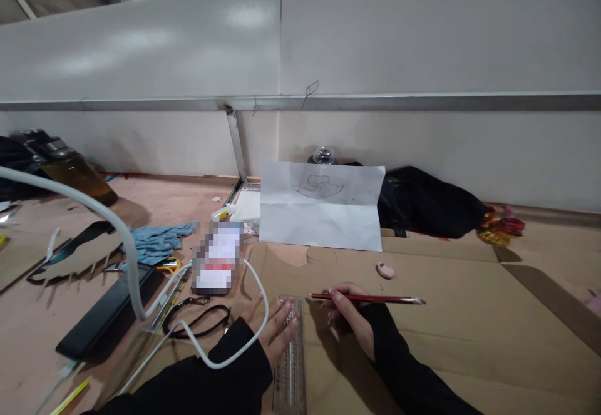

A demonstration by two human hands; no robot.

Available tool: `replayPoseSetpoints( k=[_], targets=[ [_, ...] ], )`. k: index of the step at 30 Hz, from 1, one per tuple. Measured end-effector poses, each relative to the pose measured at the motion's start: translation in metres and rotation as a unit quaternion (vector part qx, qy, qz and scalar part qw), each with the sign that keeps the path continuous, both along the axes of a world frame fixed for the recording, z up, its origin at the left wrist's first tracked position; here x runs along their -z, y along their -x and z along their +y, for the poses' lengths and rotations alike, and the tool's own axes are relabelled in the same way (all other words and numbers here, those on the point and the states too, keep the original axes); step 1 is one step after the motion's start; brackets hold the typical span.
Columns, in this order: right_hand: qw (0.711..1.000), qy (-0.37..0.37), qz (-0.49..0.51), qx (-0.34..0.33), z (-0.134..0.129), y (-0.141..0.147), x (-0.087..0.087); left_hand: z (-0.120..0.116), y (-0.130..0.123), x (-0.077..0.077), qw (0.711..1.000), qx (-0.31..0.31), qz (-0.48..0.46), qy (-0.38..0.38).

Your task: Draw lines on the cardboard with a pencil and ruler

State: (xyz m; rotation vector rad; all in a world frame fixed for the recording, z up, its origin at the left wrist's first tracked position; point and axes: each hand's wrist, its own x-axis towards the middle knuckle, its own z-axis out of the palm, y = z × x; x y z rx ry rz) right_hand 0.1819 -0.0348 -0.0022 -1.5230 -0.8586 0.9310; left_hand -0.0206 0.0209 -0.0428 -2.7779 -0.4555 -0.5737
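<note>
My left hand [275,327] lies with its fingers stretched over a clear ruler [290,377], pressing it against a brown cardboard sheet [436,333]. To the right, my right hand [350,308] pinches a red pencil [370,298], held nearly level with its tip pointing left, close to the ruler's upper end. A small pinkish eraser [385,270] rests on the cardboard beyond that hand. Behind it a creased white paper [323,215] with a line drawing stands propped up. Faint pencil marks show on the cardboard near the paper's lower edge.
A phone [218,258], a black power bank [110,315] and a white cable [126,246] lie left; the cable loops across my left forearm. Blue gloves [162,240], a cut cardboard piece [77,252] and a bottle [75,174] sit farther left. A black bag [427,202] lies behind.
</note>
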Motion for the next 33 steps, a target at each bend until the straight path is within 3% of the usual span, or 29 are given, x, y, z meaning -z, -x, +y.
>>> replayPoseSetpoints(
  k=[2, 8, 15, 21, 26, 33],
  targets=[
    [1.000, 0.009, 0.004, 0.010, 0.000, -0.001, -0.002, 0.001, 0.000, 0.001, 1.000, -0.001, -0.009, -0.018],
    [0.997, -0.004, -0.048, -0.058, -0.003, 0.003, 0.003, 0.001, -0.002, 0.000, 1.000, 0.006, -0.007, -0.009],
    [0.998, 0.006, -0.042, -0.055, 0.000, 0.006, 0.003, 0.004, -0.004, 0.008, 0.998, 0.022, -0.058, -0.015],
    [0.993, 0.002, -0.104, -0.062, -0.002, 0.005, 0.002, 0.003, -0.005, 0.014, 0.997, 0.011, -0.077, 0.006],
    [0.969, -0.047, -0.230, -0.082, -0.008, 0.006, 0.000, 0.003, -0.004, 0.010, 0.998, 0.013, -0.055, 0.011],
    [0.913, -0.128, -0.371, -0.115, -0.015, 0.010, -0.002, 0.004, -0.006, 0.007, 0.995, 0.019, -0.095, 0.014]
  ],
)
